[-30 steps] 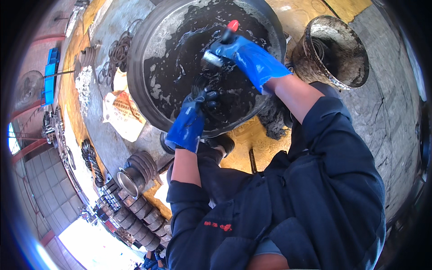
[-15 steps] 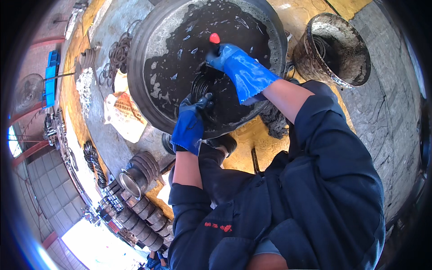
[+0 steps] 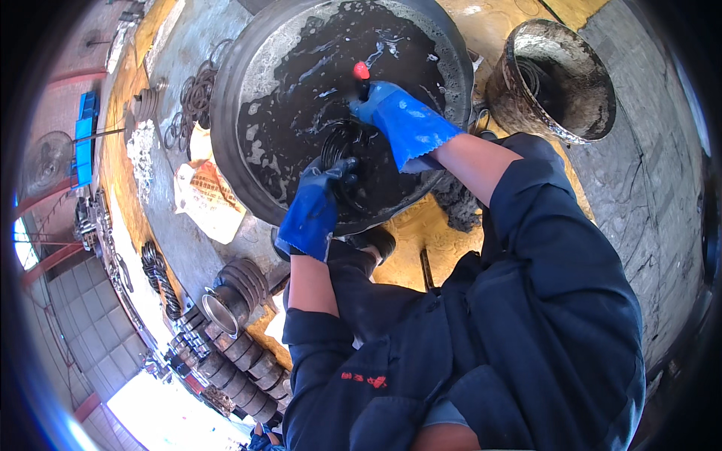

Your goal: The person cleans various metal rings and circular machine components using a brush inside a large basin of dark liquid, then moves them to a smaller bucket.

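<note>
A large round dark basin (image 3: pixel 226 143) of black, foamy liquid stands in front of me. My left hand (image 3: pixel 329 177), in a blue rubber glove, is closed round a stack of dark rings (image 3: pixel 338 143) at the near side of the liquid; their lower part is hidden. Just above and right of the rings, my right hand (image 3: pixel 376 104), gloved too, grips a black handle with a red end (image 3: pixel 361 71). The working end of this tool is hidden by the glove and the dark liquid.
A crusted metal bucket (image 3: pixel 553 83) with rings inside stands to the right. Left of the basin lie more dark rings (image 3: pixel 197 94) and a printed sack (image 3: pixel 207 195). Stacked cylindrical metal parts (image 3: pixel 244 353) and a metal pot (image 3: pixel 220 310) are at the lower left.
My right hand has shifted slightly right and down with the red-ended tool. Streaks and ripples on the liquid have changed. My left hand keeps its hold on the rings.
</note>
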A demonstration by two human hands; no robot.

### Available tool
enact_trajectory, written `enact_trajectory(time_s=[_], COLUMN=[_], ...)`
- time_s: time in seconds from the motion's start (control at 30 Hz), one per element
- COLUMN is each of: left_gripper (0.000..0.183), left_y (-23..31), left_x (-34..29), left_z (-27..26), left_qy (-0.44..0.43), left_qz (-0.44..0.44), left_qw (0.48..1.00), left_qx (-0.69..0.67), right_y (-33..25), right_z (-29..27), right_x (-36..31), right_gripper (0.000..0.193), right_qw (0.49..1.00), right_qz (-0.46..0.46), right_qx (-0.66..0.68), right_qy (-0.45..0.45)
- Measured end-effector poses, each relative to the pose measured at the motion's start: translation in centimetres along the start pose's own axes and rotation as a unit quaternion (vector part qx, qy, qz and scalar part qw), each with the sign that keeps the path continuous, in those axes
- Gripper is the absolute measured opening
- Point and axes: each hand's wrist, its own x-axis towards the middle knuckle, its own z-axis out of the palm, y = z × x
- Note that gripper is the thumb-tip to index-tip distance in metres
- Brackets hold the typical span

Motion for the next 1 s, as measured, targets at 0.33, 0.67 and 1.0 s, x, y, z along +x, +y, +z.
enact_trajectory(time_s=[0.33,0.67,1.0], left_gripper=[0.029,0.025,0.024], left_y=[-0.3,-0.6,-1.0], left_x=[0.9,-0.6,-1.4], left_z=[2.8,1.5,-1.3], left_qy=[-0.034,-0.035,0.016], left_qz=[0.119,0.254,0.143], left_qw=[0.989,0.903,0.983], left_qx=[0.076,0.345,0.113], right_y=[0.1,2.2,-0.4], right_z=[-6.2,-3.5,2.3], right_x=[2.6,3.5,0.4], right_gripper=[0.03,0.036,0.035], right_qw=[0.992,0.97,0.985], right_qz=[-0.012,-0.064,-0.083], right_qx=[0.065,0.166,0.137], right_qy=[0.106,-0.165,-0.072])
